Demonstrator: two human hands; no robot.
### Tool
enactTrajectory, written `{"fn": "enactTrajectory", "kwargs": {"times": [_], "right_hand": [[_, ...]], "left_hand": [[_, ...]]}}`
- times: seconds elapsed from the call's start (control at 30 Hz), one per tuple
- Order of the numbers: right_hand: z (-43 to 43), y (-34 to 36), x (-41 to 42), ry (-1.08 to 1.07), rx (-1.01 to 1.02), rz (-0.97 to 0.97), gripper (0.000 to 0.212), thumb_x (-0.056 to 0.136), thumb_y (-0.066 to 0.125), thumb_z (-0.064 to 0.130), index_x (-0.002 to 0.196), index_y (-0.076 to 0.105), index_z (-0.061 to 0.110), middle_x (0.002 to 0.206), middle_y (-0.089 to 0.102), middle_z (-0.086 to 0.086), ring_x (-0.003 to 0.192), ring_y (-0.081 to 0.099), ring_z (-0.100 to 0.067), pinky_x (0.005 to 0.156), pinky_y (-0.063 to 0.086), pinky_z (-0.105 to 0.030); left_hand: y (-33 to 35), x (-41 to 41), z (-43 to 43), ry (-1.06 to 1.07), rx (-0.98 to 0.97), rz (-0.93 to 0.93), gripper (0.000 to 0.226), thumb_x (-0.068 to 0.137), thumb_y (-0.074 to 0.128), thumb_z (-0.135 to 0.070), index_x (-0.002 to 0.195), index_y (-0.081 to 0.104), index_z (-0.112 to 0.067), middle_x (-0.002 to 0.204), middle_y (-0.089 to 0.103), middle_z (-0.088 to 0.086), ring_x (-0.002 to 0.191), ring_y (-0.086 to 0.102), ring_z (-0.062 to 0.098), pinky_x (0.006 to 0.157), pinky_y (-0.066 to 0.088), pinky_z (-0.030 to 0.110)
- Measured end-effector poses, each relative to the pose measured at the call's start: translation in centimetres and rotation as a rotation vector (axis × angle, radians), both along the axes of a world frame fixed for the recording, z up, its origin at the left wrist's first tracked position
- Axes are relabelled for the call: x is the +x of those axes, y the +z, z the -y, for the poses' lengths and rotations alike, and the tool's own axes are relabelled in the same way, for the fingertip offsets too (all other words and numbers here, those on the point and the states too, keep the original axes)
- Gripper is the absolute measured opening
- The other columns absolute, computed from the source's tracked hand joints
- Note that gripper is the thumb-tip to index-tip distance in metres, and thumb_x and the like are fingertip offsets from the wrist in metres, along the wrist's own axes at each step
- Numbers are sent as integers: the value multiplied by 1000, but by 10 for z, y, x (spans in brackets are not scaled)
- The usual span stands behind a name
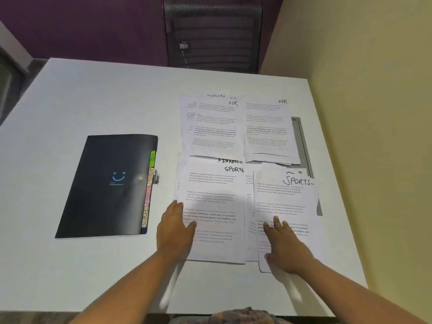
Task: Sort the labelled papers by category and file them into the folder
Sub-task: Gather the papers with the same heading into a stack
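the left hand (174, 226) lay flat, fingers together, on the near sports sheet (214, 213); the right hand (284, 242), fingers slightly spread, pressed the sports sheet (284, 199) at its 3 o'clock; the closed black folder (107, 185) sat at 9 o'clock on the table (93, 101)

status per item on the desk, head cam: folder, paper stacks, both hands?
folder: closed, flat on table, coloured tabs along its right edge
HR-topped stacks: two, loose, overlapping, far side
left SPORTS sheet: on top of near stack, FINANCE sheet peeking out above it
right SPORTS sheet: skewed, top of near right stack
left hand: open, flat on left SPORTS sheet's edge
right hand: open, fingers spread, pressing right SPORTS sheet
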State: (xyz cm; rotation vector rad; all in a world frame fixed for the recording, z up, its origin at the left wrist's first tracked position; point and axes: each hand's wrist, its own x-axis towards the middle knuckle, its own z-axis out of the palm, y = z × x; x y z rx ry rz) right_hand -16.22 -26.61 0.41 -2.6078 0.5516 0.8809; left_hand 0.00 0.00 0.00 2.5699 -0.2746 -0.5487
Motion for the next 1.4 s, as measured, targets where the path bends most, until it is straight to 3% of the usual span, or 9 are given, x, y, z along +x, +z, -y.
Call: {"fn": "enactTrajectory", "kwargs": {"times": [0.13,0.3,0.4,0.5,0.67,0.93,1.13,1.27,1.4], "right_hand": [[-1,-2,0,-14,-20,-15,91,87,60,46,159,5,31,168,-13,1,155,-10,-26,115,36,-50],[-2,-8,-1,17,-44,-15,94,87,58,50,160,3,28,168,-15,-2,154,-11,-29,114,36,-51],[-3,-11,-1,32,-38,-29,95,88,59,51,160,3,26,168,-14,-4,154,-12,-31,118,31,-52],[-3,-13,-3,32,-43,-23,95,88,59,52,160,2,27,168,-15,-3,154,-12,-31,118,31,-52],[-6,-17,-11,47,-53,-6,96,87,59,55,159,1,29,168,-16,-1,154,-12,-29,117,33,-52],[-14,-23,-29,79,-76,17,97,86,57,57,159,-2,31,167,-18,0,154,-12,-28,119,31,-50],[-17,-23,-30,64,-74,11,98,86,57,57,159,-2,29,167,-19,-2,154,-13,-30,119,30,-52],[-18,-20,-29,36,-47,28,93,87,56,56,159,4,29,168,-14,-1,155,-10,-29,120,29,-52],[-12,-8,-26,-291,140,250,67,89,65,42,147,40,21,160,33,-4,149,25,-27,117,33,-51]], "left_hand": [[6,5,5,276,-46,-44,41,83,76,-25,116,54,-12,121,53,8,102,60,27,79,52,36],[6,21,14,410,-33,-158,58,74,85,-25,117,49,-8,119,49,10,88,55,27,74,50,35],[5,27,19,542,-105,-246,64,76,84,-27,123,49,-3,120,55,14,94,58,30,72,46,34],[0,31,19,584,-172,-365,51,88,70,-36,120,56,1,116,64,17,97,61,32,79,49,37],[-3,28,11,545,-241,-424,27,90,69,-19,69,57,-7,92,73,19,75,66,29,66,48,32],[-2,12,-17,613,-289,-514,14,80,73,6,78,65,-6,89,73,16,68,63,25,66,54,32],[-2,9,-22,609,-299,-442,27,85,74,-5,66,57,-13,73,66,4,59,58,16,56,46,23],[4,11,-23,543,-223,-239,15,81,78,-9,85,65,-12,78,67,-4,66,60,11,55,42,21],[12,12,-27,513,-226,-63,18,84,74,-10,73,64,-20,65,62,-5,59,55,12,53,39,20]]}}
